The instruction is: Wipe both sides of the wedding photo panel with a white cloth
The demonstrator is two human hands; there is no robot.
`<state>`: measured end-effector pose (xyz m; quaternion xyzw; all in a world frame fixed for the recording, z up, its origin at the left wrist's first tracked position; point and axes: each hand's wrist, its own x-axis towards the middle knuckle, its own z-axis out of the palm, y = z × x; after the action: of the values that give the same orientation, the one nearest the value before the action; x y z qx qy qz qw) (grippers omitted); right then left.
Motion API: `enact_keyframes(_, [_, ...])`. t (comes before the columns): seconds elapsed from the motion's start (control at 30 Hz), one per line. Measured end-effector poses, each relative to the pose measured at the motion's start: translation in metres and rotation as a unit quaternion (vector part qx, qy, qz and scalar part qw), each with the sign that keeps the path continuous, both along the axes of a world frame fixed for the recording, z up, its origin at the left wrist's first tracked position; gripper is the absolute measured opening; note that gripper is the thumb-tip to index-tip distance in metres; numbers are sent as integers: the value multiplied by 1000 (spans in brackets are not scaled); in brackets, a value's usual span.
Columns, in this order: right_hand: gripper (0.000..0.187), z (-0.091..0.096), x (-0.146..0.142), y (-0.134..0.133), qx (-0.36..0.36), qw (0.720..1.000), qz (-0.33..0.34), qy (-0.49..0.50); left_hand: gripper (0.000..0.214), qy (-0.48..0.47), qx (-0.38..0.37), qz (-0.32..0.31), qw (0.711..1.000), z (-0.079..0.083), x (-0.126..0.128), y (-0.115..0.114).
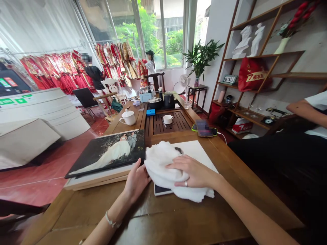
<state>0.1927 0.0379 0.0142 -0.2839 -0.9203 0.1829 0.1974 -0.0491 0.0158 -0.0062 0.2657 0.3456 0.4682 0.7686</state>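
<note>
My right hand (195,172), with a ring on one finger, grips a bunched white cloth (163,158) from above. The cloth rests on a white-edged photo panel (201,149) lying flat on the wooden table (143,217), and it hides most of the picture. My left hand (138,178) is open at the panel's left side, thumb apart from the fingers. Its fingertips are close to the cloth; I cannot tell whether they touch it. Left of that hand lies a stack of photo panels (109,153), the top one showing a couple in wedding clothes.
Beyond the panels are a slatted tea tray (176,126) with a white cup (168,119), a lidded white mug (128,117) and phones (204,129) with a cable. A seated person's arm (309,110) is at the right. Two people stand by garment racks (51,73) at the back.
</note>
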Motion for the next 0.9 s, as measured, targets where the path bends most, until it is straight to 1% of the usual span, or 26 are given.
enact_keyframes(0.07, [42, 0, 7, 6, -8, 999, -31, 3, 60, 2, -3, 11, 1000, -1, -1, 0])
enact_keyframes(0.17, [38, -1, 24, 16, 4, 988, -149, -25, 63, 6, -17, 36, 999, -3, -2, 1])
enact_keyframes(0.27, [39, -3, 39, 23, 22, 954, -285, -86, 64, 7, -26, 41, 999, -3, -2, 1])
enact_keyframes(0.33, [36, -3, 44, 24, 21, 928, -349, -124, 63, 8, -27, 44, 999, -1, -1, 1])
enact_keyframes(0.4, [35, -3, 43, 24, 19, 910, -387, -148, 61, 9, -30, 49, 998, 0, 0, 1])
enact_keyframes(0.47, [37, -3, 36, 22, 26, 907, -391, -152, 59, 10, -34, 53, 998, 2, 1, 0])
enact_keyframes(0.53, [41, -5, 26, 20, 40, 922, -364, -129, 59, 9, -36, 55, 998, 2, 2, 0])
enact_keyframes(0.57, [45, -6, 20, 18, 45, 935, -334, -109, 59, 8, -36, 55, 998, 2, 2, 0])
enact_keyframes(0.63, [54, -8, 9, 11, 45, 968, -239, -61, 58, 4, -33, 53, 998, 2, 2, 0])
enact_keyframes(0.7, [62, -8, 0, 2, 32, 992, -119, -23, 59, -4, -24, 42, 999, 2, 2, -1])
enact_keyframes(0.77, [62, -6, -6, -7, 12, 1000, -14, 0, 59, -13, -14, 23, 1000, 2, 2, -2])
enact_keyframes(0.8, [57, -5, -7, -10, 0, 1000, 24, 7, 59, -17, -10, 15, 1000, 3, 3, -3])
enact_keyframes(0.87, [48, -3, -8, -13, -25, 997, 75, 12, 59, -24, -4, 4, 1000, 4, 3, -5])
enact_keyframes(0.9, [44, -2, -7, -12, -37, 995, 87, 13, 59, -28, -2, 0, 1000, 5, 3, -5])
